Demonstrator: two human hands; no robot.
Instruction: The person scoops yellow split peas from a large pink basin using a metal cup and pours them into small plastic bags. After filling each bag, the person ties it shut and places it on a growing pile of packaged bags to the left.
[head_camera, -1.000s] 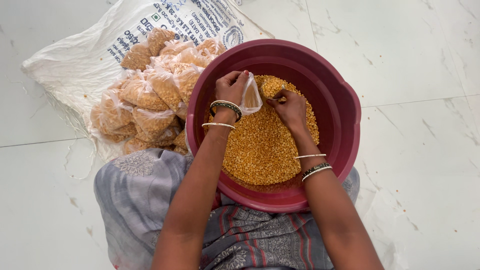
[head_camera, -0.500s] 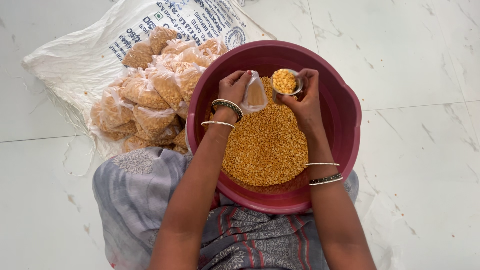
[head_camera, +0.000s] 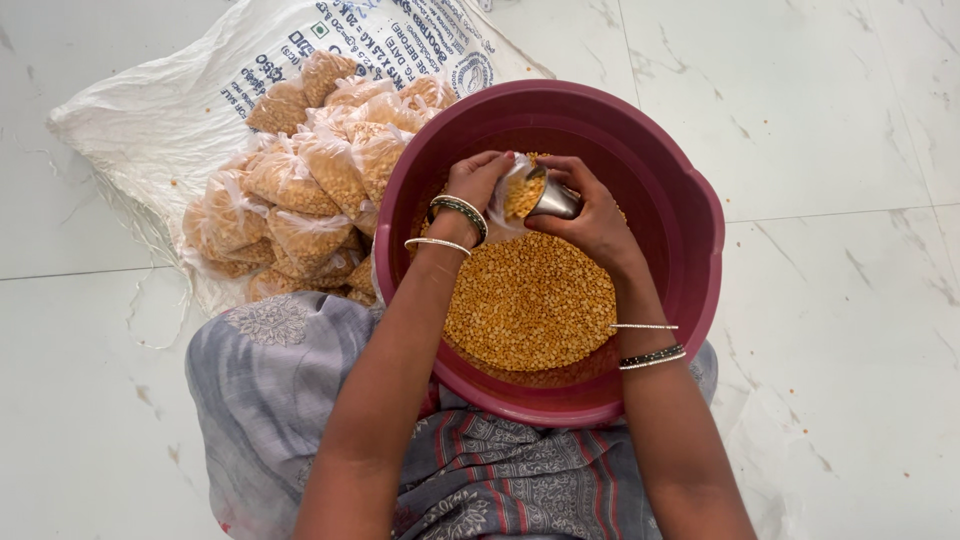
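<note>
One maroon tub (head_camera: 690, 210) on the floor in front of me holding one heap of yellow split lentils (head_camera: 530, 300), plus a pile of filled clear packets (head_camera: 310, 190), too overlapped to count, on one white sack (head_camera: 150, 120) to my left. My left hand (head_camera: 475, 185) is pinched shut on one small clear bag (head_camera: 520, 190) over the tub. My right hand (head_camera: 590, 215) is clamped round one steel cup (head_camera: 555, 200), tipped against the bag's mouth.
</note>
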